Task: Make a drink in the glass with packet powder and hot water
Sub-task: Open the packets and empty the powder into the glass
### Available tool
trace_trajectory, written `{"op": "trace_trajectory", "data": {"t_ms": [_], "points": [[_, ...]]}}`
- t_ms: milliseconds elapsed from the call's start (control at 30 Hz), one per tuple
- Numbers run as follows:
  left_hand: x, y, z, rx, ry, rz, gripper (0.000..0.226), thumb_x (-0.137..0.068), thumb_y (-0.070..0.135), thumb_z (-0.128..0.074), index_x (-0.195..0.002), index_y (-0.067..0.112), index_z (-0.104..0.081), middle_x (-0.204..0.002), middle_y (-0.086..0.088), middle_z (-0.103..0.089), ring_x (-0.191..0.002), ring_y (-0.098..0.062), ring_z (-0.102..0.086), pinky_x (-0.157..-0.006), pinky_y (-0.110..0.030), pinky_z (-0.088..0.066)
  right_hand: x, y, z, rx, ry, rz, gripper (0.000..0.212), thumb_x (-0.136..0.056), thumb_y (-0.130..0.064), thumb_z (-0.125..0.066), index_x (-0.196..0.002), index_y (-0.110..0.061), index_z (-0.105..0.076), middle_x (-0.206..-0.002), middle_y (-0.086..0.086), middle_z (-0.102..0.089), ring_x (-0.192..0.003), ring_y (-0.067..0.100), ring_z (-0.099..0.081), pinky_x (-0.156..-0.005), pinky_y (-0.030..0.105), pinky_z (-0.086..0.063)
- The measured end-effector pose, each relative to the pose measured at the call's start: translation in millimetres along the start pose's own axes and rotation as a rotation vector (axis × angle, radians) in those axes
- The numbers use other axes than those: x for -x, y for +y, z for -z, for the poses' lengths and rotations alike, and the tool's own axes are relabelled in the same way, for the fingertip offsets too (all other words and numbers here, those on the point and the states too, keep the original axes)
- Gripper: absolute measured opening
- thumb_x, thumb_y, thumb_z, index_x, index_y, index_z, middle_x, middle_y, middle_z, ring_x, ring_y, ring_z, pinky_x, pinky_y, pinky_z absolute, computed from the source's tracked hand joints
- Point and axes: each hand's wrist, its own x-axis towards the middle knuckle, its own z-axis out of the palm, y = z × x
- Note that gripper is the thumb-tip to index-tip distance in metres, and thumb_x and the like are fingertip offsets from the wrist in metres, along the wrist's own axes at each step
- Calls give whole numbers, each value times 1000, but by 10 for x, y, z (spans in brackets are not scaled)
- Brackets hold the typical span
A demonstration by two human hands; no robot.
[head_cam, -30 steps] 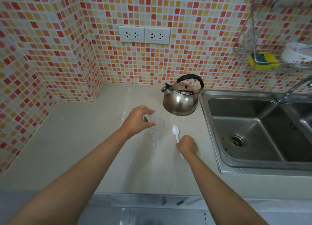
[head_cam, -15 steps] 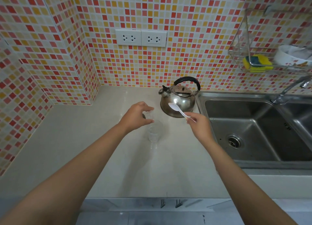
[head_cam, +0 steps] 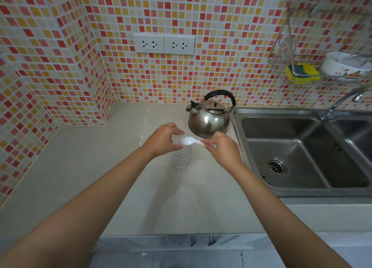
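Spoon (head_cam: 190, 141) moved from over the kettle (head_cam: 209, 118) to above the glass (head_cam: 182, 157), centre frame on the table (head_cam: 100, 167). Right hand (head_cam: 222, 150) pinches its handle; left hand (head_cam: 164, 140) holds a small clear packet over the rim, probably to scoop powder.

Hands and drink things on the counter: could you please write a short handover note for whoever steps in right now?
Left hand: holds a small clear item over the glass; whether it is the packet cannot be told.
Right hand: pinches the white spoon by its handle, bowl above the glass.
Glass stands on the counter, looks empty. Kettle sits behind it, beside the sink.
Done: spoon picked up.
Left: powder in, hot water, stir.
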Motion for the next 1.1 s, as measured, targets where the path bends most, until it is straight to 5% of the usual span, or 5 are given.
{"op": "trace_trajectory", "data": {"t_ms": [100, 233, 467, 667, 1100], "points": [[-5, -6, 2, -87, -33, -7, 52, -75, 32, -77, -124, 19, -65, -111, -1, -61, -89, -16, -57, -78, -29, -54, -4, -5, -8, 47, -17, -3, 23, -89, -24, -62, -110, -28, -70, -80, -6, -48, -73, 11, -45, -51, 19, -22], [-19, 2, -10, -215, -79, -45, 51, -76, 34, -76, -124, 20, -64, -110, -1, -61, -91, -18, -57, -71, -25, -42, 2, 12, -21, 61, -16, -19, 24, -90, -24, -61, -111, -28, -70, -80, -6, -47, -73, 11, -45, -51, 17, -21], [-65, 44, -79, -548, -158, -196, 35, -80, 35, -68, -113, 23, -69, -105, -5, -59, -94, -23, -56, -70, -28, -33, 58, 58, -121, 78, -64, -79, 24, -90, -23, -60, -111, -29, -70, -94, 2, -60, -94, 20, -58, -66, 25, -32], [-121, 118, -143, -768, -196, -269, 32, -85, 22, -63, -117, 16, -66, -109, -7, -59, -101, -24, -54, -82, -33, -40, 82, 87, -161, 90, -76, -96, 24, -90, -21, -60, -110, -28, -71, -94, 5, -60, -91, 23, -59, -64, 26, -35], [-174, 270, -135, -1101, -265, -472, 21, -85, 5, -59, -102, 11, -68, -105, -8, -59, -98, -26, -52, -77, -33, -36, 72, 101, -194, 142, -70, -75, 24, -90, -21, -59, -111, -26, -70, -98, 7, -62, -93, 24, -60, -64, 28, -39]]}}
